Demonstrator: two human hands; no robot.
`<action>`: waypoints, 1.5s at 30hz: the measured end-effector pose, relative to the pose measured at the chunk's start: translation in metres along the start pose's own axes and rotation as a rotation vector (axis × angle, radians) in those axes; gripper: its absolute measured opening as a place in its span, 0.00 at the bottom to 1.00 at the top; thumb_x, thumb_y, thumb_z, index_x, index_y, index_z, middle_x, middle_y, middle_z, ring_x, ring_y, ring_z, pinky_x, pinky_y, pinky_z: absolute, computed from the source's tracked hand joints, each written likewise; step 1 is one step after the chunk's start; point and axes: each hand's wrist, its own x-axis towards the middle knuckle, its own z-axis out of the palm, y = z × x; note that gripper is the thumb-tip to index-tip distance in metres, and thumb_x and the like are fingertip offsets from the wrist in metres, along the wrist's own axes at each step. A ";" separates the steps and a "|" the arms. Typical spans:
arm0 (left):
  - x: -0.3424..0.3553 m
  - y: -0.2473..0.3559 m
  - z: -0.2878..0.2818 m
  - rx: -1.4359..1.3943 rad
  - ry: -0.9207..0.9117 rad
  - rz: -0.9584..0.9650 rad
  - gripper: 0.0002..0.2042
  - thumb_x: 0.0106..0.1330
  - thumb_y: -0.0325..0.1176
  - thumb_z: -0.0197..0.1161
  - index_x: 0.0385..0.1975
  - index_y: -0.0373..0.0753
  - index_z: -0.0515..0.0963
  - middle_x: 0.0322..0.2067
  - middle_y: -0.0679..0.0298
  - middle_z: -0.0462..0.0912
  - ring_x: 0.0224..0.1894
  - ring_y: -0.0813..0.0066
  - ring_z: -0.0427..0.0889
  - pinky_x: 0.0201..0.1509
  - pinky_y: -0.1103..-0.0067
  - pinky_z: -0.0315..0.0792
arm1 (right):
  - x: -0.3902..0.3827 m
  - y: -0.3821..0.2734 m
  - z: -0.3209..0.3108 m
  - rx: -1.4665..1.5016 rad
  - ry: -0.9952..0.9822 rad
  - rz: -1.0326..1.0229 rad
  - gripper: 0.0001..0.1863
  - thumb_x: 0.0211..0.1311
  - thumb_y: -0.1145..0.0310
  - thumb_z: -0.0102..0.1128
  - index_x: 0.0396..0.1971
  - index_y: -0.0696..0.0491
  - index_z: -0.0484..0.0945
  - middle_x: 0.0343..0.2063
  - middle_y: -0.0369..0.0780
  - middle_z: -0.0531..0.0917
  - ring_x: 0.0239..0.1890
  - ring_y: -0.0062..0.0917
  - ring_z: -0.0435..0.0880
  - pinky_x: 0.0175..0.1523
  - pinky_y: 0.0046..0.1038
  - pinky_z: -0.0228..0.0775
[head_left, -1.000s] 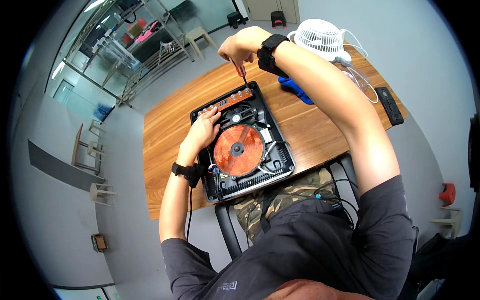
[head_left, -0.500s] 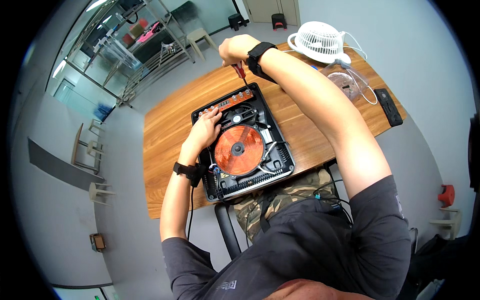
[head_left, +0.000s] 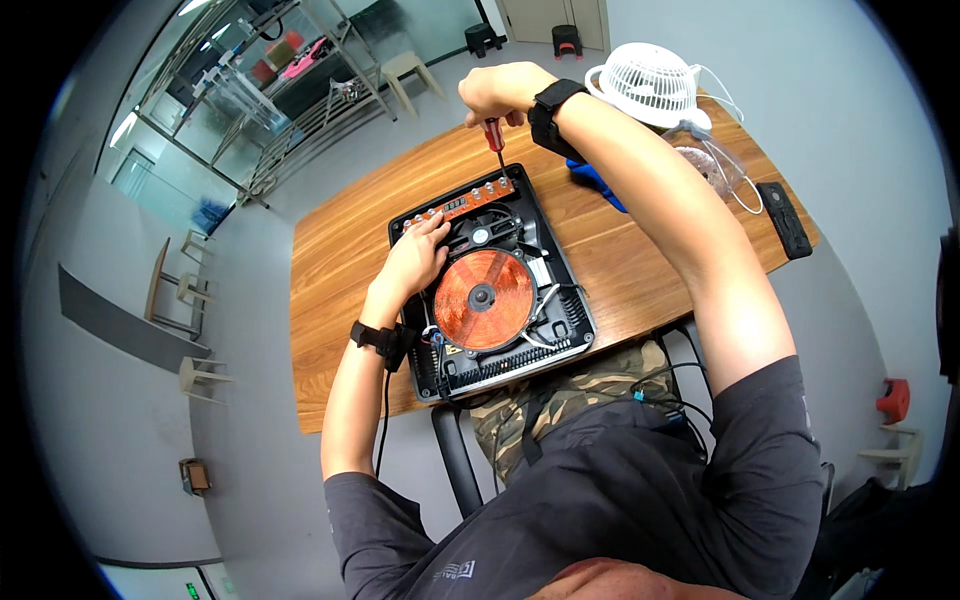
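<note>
An opened induction cooker (head_left: 575, 318) lies on the table, its black housing showing a round copper coil (head_left: 462, 310). Across its far end runs an orange control board (head_left: 480, 197) with several buttons and a small display. My left hand (head_left: 413, 258) rests on the near edge of this board, fingers stretched out and holding nothing. Closed around the red handle of a screwdriver (head_left: 494, 135), my right hand (head_left: 497, 92) is above the board's right end. The shaft points down to that end; whether the tip sits in a screw is too small to tell.
On the wooden table (head_left: 340, 290), a white fan (head_left: 650, 85) stands at the far right near a clear plastic bag (head_left: 715, 165). A black slab-like object (head_left: 785, 220) lies at the right edge. Partly behind my right forearm is a blue object (head_left: 598, 185).
My right hand has shifted slightly to the right, and the screwdriver stands more upright. More of the blue object shows beside my forearm. My left hand stays on the board.
</note>
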 end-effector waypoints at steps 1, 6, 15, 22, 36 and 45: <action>0.002 0.003 -0.003 -0.008 -0.011 -0.007 0.22 0.66 0.29 0.62 0.61 0.30 0.75 0.68 0.44 0.69 0.69 0.46 0.69 0.75 0.64 0.62 | 0.002 0.001 0.002 -0.021 0.054 0.011 0.15 0.68 0.59 0.61 0.39 0.57 0.87 0.41 0.44 0.89 0.41 0.35 0.89 0.45 0.37 0.82; 0.005 0.004 -0.005 0.008 -0.019 -0.001 0.23 0.66 0.29 0.61 0.61 0.30 0.75 0.68 0.44 0.69 0.69 0.46 0.69 0.76 0.64 0.61 | 0.014 0.010 0.013 -0.129 0.163 -0.026 0.22 0.71 0.53 0.60 0.34 0.60 0.86 0.32 0.42 0.89 0.29 0.33 0.88 0.35 0.36 0.81; 0.006 0.005 -0.005 0.007 -0.030 -0.017 0.22 0.68 0.30 0.61 0.62 0.31 0.75 0.68 0.45 0.69 0.70 0.47 0.67 0.76 0.64 0.60 | 0.020 0.014 0.007 -0.090 -0.004 -0.053 0.14 0.60 0.64 0.70 0.41 0.56 0.83 0.38 0.42 0.89 0.38 0.31 0.89 0.41 0.35 0.82; 0.002 0.006 -0.005 0.005 -0.028 -0.022 0.22 0.68 0.30 0.61 0.62 0.32 0.75 0.69 0.46 0.69 0.70 0.48 0.68 0.76 0.64 0.60 | 0.010 0.013 0.012 -0.084 0.105 0.009 0.20 0.69 0.54 0.60 0.42 0.56 0.87 0.41 0.44 0.89 0.44 0.36 0.89 0.48 0.41 0.82; 0.006 0.001 0.000 0.018 0.006 0.019 0.22 0.67 0.29 0.61 0.60 0.29 0.76 0.67 0.44 0.70 0.69 0.46 0.69 0.76 0.64 0.61 | 0.010 0.013 0.003 -0.156 -0.004 -0.109 0.18 0.65 0.58 0.66 0.42 0.60 0.80 0.34 0.43 0.89 0.31 0.34 0.89 0.32 0.31 0.82; 0.006 0.003 -0.001 0.021 -0.026 -0.007 0.23 0.68 0.31 0.61 0.62 0.32 0.75 0.69 0.46 0.69 0.69 0.47 0.69 0.76 0.64 0.61 | 0.023 0.009 0.017 -0.076 0.111 0.030 0.19 0.69 0.57 0.59 0.46 0.56 0.86 0.45 0.45 0.89 0.47 0.40 0.88 0.52 0.40 0.81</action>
